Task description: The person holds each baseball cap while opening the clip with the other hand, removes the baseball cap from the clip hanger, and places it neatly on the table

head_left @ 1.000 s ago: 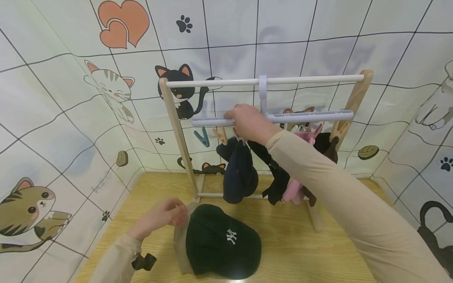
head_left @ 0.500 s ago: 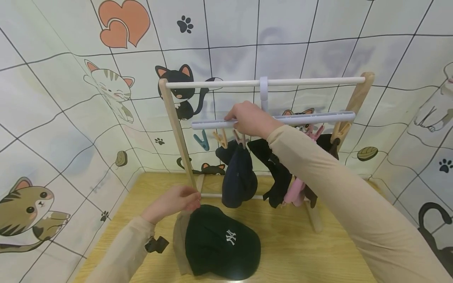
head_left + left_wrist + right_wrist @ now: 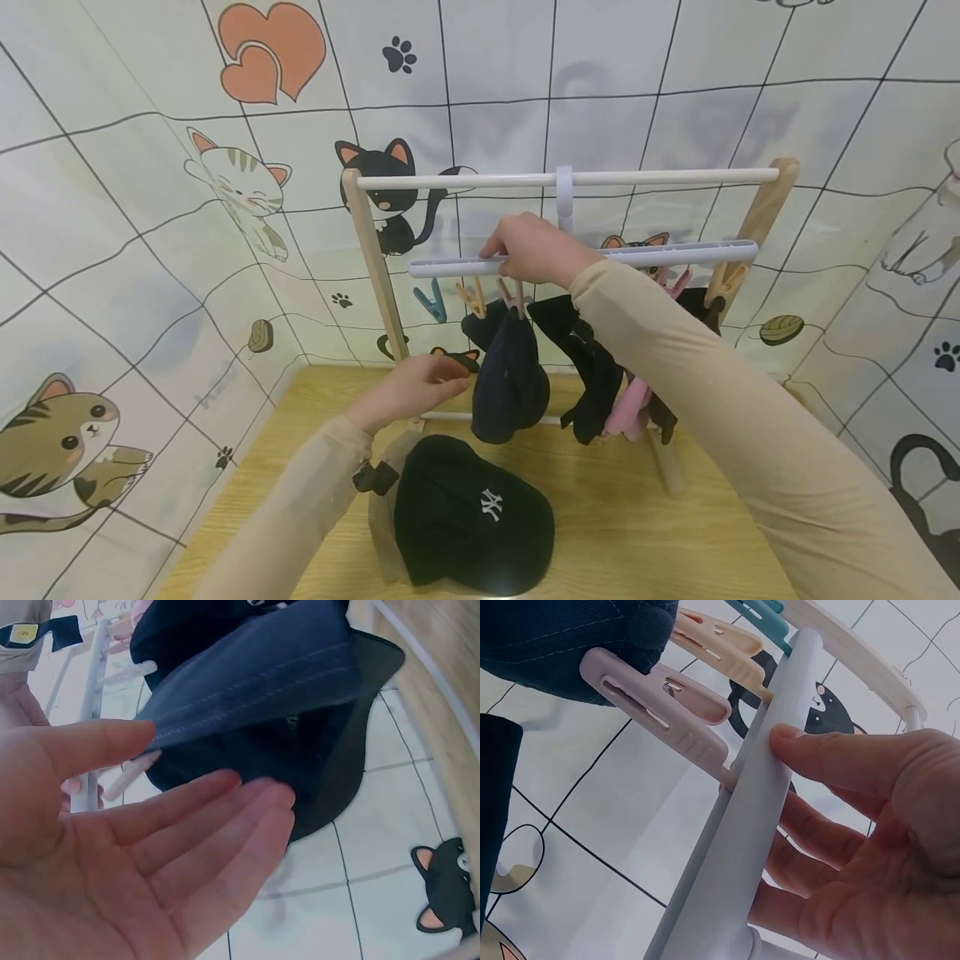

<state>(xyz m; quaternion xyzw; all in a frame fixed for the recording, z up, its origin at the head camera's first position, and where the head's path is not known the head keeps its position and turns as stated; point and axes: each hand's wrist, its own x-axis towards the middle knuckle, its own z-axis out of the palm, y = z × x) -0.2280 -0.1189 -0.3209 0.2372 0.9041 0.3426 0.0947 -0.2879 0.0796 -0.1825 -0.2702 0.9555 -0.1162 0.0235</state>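
My right hand (image 3: pixel 542 250) grips the left part of a pale lilac clip hanger (image 3: pixel 682 253), thumb and fingers on either side of the bar in the right wrist view. A navy cap (image 3: pixel 508 383) hangs under that hand from a pale pink clothespin (image 3: pixel 664 712). My left hand (image 3: pixel 414 388) is just left of the cap, palm up with fingers extended in the left wrist view. There, the thumb tip overlaps the stitched navy cloth (image 3: pixel 247 682). Left of the cap hang a blue clothespin (image 3: pixel 431 302) and a yellow clothespin (image 3: pixel 472 297), both holding nothing.
The hanger hooks over the white top rod (image 3: pixel 465 181) of a wooden rack. Black socks (image 3: pixel 592 375) and a pink item (image 3: pixel 628 410) hang further right, partly behind my right forearm. A dark green cap (image 3: pixel 472 517) lies in front on the wooden table (image 3: pixel 645 550), over beige cloth (image 3: pixel 384 533).
My left hand has risen and moved right, from beside the green cap up to the hanging navy cap. My right hand stays on the hanger, whose bar has tilted slightly.
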